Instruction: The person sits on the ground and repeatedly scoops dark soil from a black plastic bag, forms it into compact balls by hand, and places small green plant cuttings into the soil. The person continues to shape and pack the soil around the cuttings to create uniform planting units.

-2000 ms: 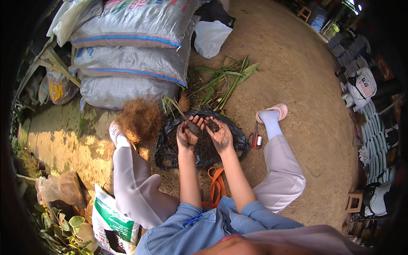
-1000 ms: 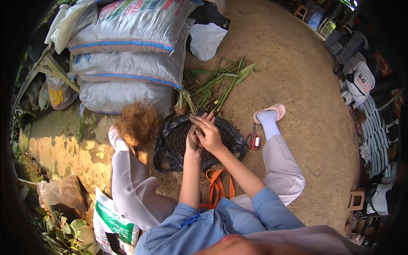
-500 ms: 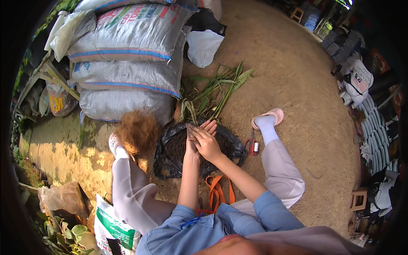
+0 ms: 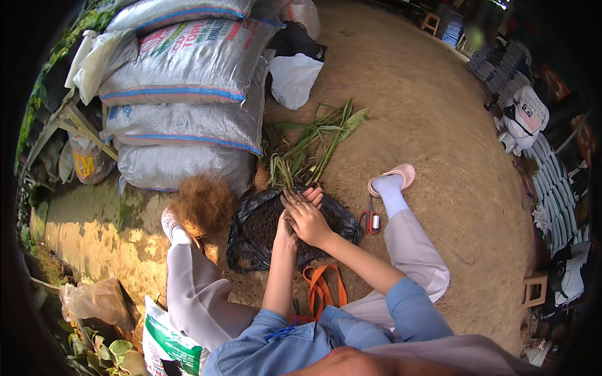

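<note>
Head view: two bare, soil-smudged hands press together above dark soil (image 4: 258,227) in a spread black plastic bag (image 4: 236,252). The right hand (image 4: 307,217) lies flat and slantwise over the left hand (image 4: 286,227), so their fingers cross; whether the palms grip anything cannot be told. Drooping narrow leaves (image 4: 280,170) lie just past the fingertips, long axis pointing away from the person, nearer the right hand's tips. The bag's crumpled rim surrounds the soil, which shows on both sides of the hands. Stacked silver sacks (image 4: 175,122) and a brown fibre clump (image 4: 204,203) bound the left; to the right, beyond red-handled scissors (image 4: 365,220), stretches earth floor (image 4: 467,207)
</note>
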### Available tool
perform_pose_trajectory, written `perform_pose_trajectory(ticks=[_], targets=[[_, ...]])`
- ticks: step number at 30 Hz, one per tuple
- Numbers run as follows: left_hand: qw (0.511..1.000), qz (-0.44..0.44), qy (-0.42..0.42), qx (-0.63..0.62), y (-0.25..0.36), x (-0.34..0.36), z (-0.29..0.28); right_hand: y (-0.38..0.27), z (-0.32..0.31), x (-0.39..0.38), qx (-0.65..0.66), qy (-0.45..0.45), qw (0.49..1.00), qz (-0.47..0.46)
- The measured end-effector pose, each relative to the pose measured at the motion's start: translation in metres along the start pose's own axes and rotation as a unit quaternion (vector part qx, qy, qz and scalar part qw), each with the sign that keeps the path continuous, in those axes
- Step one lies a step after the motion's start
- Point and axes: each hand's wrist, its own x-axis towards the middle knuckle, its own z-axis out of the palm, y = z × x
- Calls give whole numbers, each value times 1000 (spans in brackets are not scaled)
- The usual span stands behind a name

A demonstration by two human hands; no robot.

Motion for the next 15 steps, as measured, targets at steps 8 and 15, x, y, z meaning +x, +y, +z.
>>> perform_pose_trajectory(ticks=[8,15], targets=[[966,28,250,58,8,-15,51,-5,-29,-5,-122,-106,985,53],[955,-7,287,72,8,-23,49,-2,-19,-14,-52,-89,993,50]])
